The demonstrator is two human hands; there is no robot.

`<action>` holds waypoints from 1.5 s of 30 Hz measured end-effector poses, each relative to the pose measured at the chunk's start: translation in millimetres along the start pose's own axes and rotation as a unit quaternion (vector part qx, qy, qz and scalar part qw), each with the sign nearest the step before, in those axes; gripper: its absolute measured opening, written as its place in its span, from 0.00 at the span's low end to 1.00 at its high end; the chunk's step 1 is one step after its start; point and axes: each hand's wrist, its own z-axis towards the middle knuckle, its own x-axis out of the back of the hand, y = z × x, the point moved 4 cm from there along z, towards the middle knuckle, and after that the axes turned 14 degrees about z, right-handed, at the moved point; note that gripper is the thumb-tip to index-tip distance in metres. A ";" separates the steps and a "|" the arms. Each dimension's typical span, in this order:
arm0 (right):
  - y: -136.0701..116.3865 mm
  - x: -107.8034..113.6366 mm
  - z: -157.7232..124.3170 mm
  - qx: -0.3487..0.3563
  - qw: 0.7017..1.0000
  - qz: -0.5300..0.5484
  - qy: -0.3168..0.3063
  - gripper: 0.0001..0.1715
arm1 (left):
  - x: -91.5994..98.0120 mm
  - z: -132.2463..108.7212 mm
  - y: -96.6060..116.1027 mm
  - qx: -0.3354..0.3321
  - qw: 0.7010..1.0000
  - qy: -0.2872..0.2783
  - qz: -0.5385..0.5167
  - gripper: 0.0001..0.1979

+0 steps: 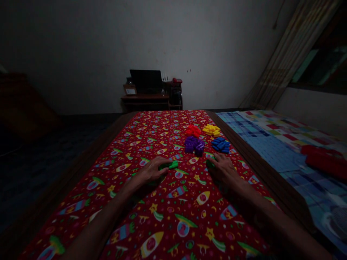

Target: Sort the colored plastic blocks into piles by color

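Note:
My left hand [155,169] is closed around small green plastic pieces [174,165], which stick out past its thumb and fingertips just above the red patterned cloth. Over to the right, my right hand [223,168] curls over more green pieces [210,163], mostly hidden under its fingers. Beyond the hands lie sorted piles of similar pieces: purple [191,143], blue [220,145], red [193,130] and yellow [211,130]. The blue pile is closest to my right hand. How many green pieces each hand has is too dark to tell.
The red cloth [151,213] with rockets and stars covers a long table with a brown edge [244,162]. To the right is a bed with a blue checked cover [267,150] and a red cloth item [325,162]. A desk with a dark monitor [146,81] stands against the far wall.

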 end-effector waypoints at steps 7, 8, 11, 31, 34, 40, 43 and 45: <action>-63.4 -40.9 39.3 0.090 0.989 0.107 -0.053 0.22 | 14.2 -2.1 -11.3 0.021 0.999 0.017 0.027 0.24; -74.9 -52.0 44.3 0.106 0.985 0.118 -0.069 0.25 | 16.3 -3.9 -17.1 0.045 0.998 0.012 0.035 0.25; -101.1 -82.0 54.6 0.132 0.976 0.124 -0.118 0.30 | 19.7 -11.6 -27.3 0.090 0.994 -0.043 0.043 0.28; 37.6 18.0 56.8 -0.101 0.978 0.073 -0.165 0.14 | 9.2 -8.1 1.6 0.092 0.995 -0.030 -0.010 0.23; 29.3 17.0 58.1 -0.095 0.983 0.075 -0.135 0.18 | 7.0 -8.6 11.6 0.086 0.996 -0.018 -0.011 0.23; -56.4 2.4 60.5 0.010 0.971 0.235 -0.037 0.16 | 15.4 -9.1 36.1 0.075 0.995 0.027 -0.055 0.23; -96.2 -19.3 57.4 0.072 0.961 0.258 -0.063 0.19 | 10.4 -8.1 50.7 0.052 0.994 0.037 -0.093 0.25; -102.9 -26.0 54.6 0.082 0.965 0.238 -0.073 0.19 | 7.5 -8.2 57.3 0.038 0.993 0.035 -0.108 0.25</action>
